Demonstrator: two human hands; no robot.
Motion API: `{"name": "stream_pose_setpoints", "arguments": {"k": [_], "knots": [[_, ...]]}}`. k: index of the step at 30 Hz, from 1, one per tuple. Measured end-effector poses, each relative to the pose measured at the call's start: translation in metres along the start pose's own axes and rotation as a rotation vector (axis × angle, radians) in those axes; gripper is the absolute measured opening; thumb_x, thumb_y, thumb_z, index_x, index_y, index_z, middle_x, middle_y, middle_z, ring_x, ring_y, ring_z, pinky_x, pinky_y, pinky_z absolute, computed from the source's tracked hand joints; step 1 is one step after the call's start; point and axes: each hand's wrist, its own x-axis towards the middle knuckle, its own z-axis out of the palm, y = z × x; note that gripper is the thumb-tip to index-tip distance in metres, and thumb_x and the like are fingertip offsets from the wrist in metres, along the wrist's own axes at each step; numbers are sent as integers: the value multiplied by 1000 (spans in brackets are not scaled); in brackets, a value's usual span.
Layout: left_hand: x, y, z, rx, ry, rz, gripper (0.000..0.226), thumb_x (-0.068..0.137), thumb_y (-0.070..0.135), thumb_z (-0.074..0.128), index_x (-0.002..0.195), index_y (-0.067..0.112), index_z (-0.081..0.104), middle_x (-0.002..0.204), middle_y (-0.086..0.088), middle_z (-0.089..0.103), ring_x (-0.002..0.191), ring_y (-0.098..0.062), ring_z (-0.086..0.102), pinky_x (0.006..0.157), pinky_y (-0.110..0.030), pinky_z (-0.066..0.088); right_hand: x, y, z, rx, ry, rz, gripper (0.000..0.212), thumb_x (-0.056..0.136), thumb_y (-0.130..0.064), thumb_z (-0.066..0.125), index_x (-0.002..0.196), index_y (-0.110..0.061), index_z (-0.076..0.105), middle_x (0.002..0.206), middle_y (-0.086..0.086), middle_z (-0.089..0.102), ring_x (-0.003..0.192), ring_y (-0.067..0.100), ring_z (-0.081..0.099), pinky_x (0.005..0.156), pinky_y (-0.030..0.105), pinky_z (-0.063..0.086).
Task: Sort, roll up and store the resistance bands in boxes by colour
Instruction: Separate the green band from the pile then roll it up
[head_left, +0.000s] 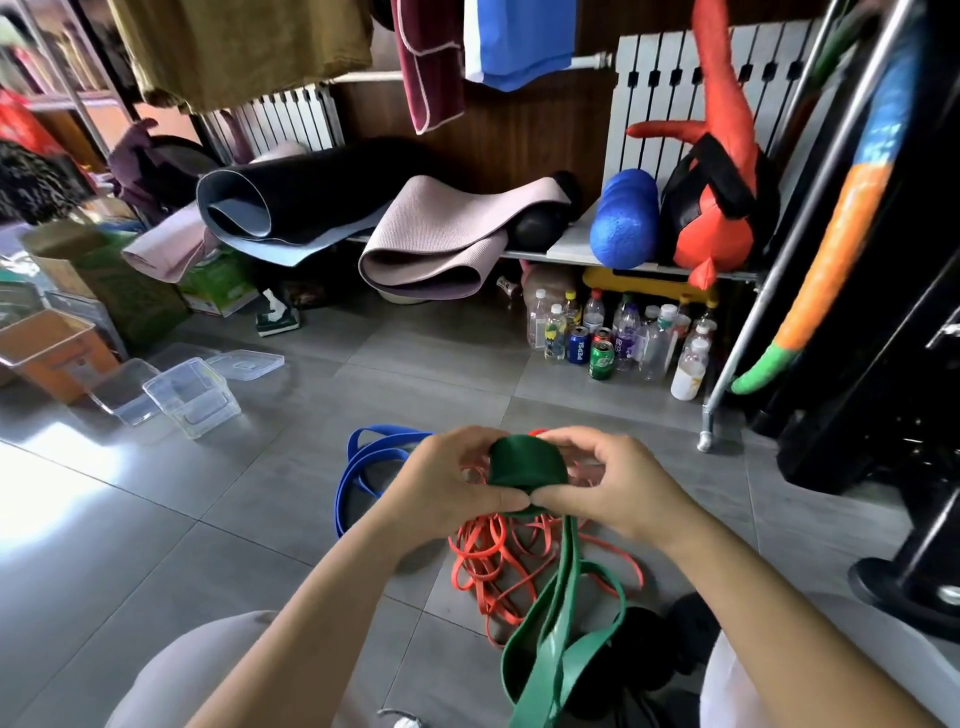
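head view.

spotter: what are you holding, and how?

coach: your left hand (447, 483) and right hand (618, 488) both pinch the rolled end of the green band (524, 462). your thumbs meet under the coil and your fingers curl over its top. you hold it up off the floor (234, 519), i'd judge, so the coil cannot spring open while the loose tail hangs down in front of you, ready for winding in.

spotter: and the other colours?

coach: the orange bands (498, 566) lie tangled on the floor right under your hands. the blue band (363, 467) lies just beside them, on your left. they look parked there, waiting their turn.

spotter: where does the roll go?

coach: the clear boxes (192, 397) stand open on the floor, well off to your left, with a lid (249, 364) lying flat beside them. they are open, likely so that a finished roll drops straight in. the rolling looks only partly done, since much of the tail hangs loose.
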Motion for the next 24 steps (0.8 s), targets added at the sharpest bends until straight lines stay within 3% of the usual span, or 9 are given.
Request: {"name": "stream_pose_setpoints", "arguments": {"k": [2, 4, 10, 13, 16, 19, 24], "knots": [[0, 2, -3, -208, 36, -18, 48, 64, 14, 83, 105, 28, 63, 103, 7, 70, 98, -12, 66, 91, -34, 52, 1, -2, -5, 98, -10, 4, 51, 55, -30, 85, 101, -36, 62, 101, -14, 70, 100, 2, 64, 90, 21, 46], [-2, 4, -4, -452, 48, -27, 48, 60, 14, 81, 105, 22, 64, 102, -1, 72, 95, -21, 68, 88, -43, 53, 2, -2, -5, 223, -15, -11, 54, 51, -29, 81, 101, -30, 63, 98, -12, 72, 98, 5, 66, 89, 21, 47], [-2, 12, 5, -997, -38, -60, 42, 64, 1, 76, 104, 7, 64, 95, -11, 72, 85, -24, 70, 70, -27, 57, 2, -2, -1, 312, 3, -86, 46, 55, -22, 79, 99, -25, 66, 97, -5, 73, 96, 12, 67, 90, 25, 49], [-3, 14, 4, -828, -76, -47, 42, 64, 6, 70, 104, 12, 62, 91, -3, 73, 79, -18, 70, 65, -24, 56, 1, -3, -5, 306, -8, -95, 45, 56, -18, 78, 99, -21, 66, 92, -4, 74, 89, 11, 69, 78, 18, 50], [-2, 7, -2, -361, -87, 54, 59, 64, 21, 80, 116, 30, 54, 113, 4, 65, 103, -14, 63, 85, -33, 55, 0, 1, -6, 206, -55, -74, 41, 62, -8, 82, 98, -20, 67, 90, -5, 74, 86, 9, 69, 75, 17, 50], [-2, 4, -3, -51, -110, 125, 64, 60, 40, 82, 114, 48, 48, 118, 13, 60, 109, -4, 56, 87, -28, 53, 0, 5, -3, 81, -124, -39, 38, 67, 0, 81, 99, -16, 69, 90, 0, 74, 84, 10, 69, 73, 19, 51], [-3, 1, -1, 131, -174, 77, 49, 67, 26, 82, 112, 24, 61, 102, 13, 66, 95, -1, 61, 86, -18, 50, -4, 5, 4, 24, -190, -40, 39, 69, 6, 76, 94, -23, 69, 87, -2, 73, 82, 9, 69, 74, 22, 53]]}}
